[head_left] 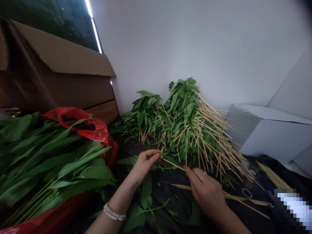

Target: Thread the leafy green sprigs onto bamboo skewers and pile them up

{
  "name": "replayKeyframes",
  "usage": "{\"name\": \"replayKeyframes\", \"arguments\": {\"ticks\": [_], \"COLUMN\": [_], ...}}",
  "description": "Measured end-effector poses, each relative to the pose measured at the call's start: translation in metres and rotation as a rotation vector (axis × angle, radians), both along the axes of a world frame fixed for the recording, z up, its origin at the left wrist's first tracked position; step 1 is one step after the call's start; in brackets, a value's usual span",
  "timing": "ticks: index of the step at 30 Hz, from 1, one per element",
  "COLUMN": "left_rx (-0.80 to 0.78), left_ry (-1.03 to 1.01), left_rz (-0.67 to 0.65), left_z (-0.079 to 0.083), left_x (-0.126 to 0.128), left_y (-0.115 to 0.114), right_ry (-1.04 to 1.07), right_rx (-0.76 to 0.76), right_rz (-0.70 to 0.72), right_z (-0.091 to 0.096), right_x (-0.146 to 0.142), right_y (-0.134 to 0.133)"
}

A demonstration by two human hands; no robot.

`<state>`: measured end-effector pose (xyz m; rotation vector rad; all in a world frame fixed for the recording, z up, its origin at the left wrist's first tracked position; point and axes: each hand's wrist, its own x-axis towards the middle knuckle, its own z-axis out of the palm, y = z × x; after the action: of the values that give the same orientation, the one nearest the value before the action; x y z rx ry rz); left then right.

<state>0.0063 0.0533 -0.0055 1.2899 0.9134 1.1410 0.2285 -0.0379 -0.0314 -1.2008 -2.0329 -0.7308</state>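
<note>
Between thumb and fingers, my left hand [147,162] pinches a short piece of green stem [162,150]. My right hand [206,188] is closed on a thin wooden skewer [174,164], whose far tip reaches close to the stem; whether it has entered the stem I cannot tell. Below the hands, loose leaves and a cut leafy stem [156,208] lie on a black sheet. Several loose skewers [253,208] rest beside and under my right hand. Beyond both hands rises a pile of leafy greens [181,104] with many skewers [207,130] sticking out toward the right.
On the left, a red plastic bag [107,136] holds long leafy stems [60,162]. Behind it stands an open cardboard box [73,87]. A white box [275,136] sits at the right by the wall, with a bundle of skewers [275,177] in front.
</note>
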Motion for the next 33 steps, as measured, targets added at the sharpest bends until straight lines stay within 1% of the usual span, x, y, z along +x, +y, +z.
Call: {"name": "replayKeyframes", "arguments": {"ticks": [3,8,12,17,28,33], "left_rx": [-0.029,-0.037,-0.043,-0.055,-0.057,-0.039], "left_ry": [-0.057,-0.035,-0.002,-0.02,-0.019,0.003], "left_rz": [0.007,0.064,0.058,0.027,0.039,0.06], "left_z": [0.0,0.0012,0.0004,-0.0009,-0.0003,0.0002], "left_x": [0.0,0.0003,0.0023,0.0035,0.0031,0.0034], "left_y": [0.0007,-0.0005,-0.0025,-0.0033,-0.0031,-0.0047], "right_ry": [0.034,0.063,0.079,0.083,0.086,0.069], "right_rx": [0.025,0.003,0.0,0.004,0.014,0.011], "right_rz": [0.01,-0.002,0.006,-0.007,-0.034,-0.033], "right_z": [-0.0009,-0.0008,0.0004,0.0008,0.003,0.0006], "right_x": [-0.0007,-0.0024,-0.0045,-0.0036,-0.0049,-0.0043], "right_y": [-0.0017,-0.0036,-0.0046,-0.0051,-0.0053,-0.0051]}}
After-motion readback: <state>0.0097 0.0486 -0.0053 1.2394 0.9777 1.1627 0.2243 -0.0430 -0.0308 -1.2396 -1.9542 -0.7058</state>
